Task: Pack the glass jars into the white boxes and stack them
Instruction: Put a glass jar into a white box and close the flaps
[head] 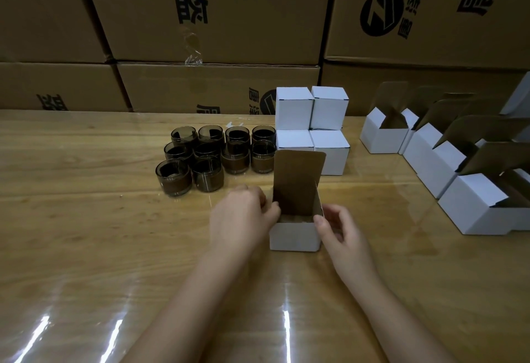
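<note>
Glass jars (218,159) sit clustered on the worktop (86,219) beyond the left hand (243,216), whose grip pinches the left wall of the open white box (295,237) while the right hand (341,230) pinches its right flap (319,199); next, likely, fold the flaps inward and tuck the lid (298,181).

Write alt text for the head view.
The left hand and right hand hold an open white box, lid flap upright, on a wooden table. Behind: dark glass jars at left, four stacked closed white boxes, open boxes at right.
</note>
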Tool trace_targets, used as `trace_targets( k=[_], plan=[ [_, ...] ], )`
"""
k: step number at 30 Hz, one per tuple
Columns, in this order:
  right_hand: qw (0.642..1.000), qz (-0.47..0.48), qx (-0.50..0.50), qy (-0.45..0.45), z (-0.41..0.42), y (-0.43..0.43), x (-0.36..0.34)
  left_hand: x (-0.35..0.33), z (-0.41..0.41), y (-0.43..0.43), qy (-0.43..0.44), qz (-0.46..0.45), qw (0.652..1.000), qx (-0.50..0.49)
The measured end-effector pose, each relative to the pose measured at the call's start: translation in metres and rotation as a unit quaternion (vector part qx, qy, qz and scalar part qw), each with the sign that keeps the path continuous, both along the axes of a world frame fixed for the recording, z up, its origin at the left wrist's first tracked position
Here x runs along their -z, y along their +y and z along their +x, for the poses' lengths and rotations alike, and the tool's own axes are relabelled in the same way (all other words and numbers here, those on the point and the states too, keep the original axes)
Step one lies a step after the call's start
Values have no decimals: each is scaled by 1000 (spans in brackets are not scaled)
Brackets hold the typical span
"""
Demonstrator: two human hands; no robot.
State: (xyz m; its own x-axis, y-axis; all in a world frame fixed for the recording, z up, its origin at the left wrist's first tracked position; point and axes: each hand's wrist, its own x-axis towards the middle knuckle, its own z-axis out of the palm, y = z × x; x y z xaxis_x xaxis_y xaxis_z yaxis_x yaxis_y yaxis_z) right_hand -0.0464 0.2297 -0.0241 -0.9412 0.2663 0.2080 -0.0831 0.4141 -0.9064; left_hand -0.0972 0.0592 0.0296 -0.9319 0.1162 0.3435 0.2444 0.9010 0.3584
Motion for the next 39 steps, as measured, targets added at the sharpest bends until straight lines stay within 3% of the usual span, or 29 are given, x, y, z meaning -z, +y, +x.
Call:
trace_targets(
  k=[4, 10, 16, 22, 26, 28, 39],
  plan=[
    [1000, 9, 1, 1, 0, 2, 2, 4, -4, 0, -117, 169, 978, 25],
    [1000, 28, 1, 1, 1, -2, -3, 3, -7, -3, -152, 230, 960, 42],
    [993, 99, 37, 53, 5, -3, 2, 6, -2, 3, -76, 146, 986, 24],
    [988, 125, 33, 80, 6, -6, -1, 8, -4, 3, -66, 132, 989, 28],
    [958, 219, 22, 184, 9, -11, -9, 9, -5, 3, -60, 130, 989, 30],
    [948, 254, 8, 191, 10, -12, -9, 10, -5, 2, -55, 128, 990, 32],
    [956, 224, 37, 187, 10, -14, -7, 12, -6, 2, -52, 133, 989, 28]
  ],
)
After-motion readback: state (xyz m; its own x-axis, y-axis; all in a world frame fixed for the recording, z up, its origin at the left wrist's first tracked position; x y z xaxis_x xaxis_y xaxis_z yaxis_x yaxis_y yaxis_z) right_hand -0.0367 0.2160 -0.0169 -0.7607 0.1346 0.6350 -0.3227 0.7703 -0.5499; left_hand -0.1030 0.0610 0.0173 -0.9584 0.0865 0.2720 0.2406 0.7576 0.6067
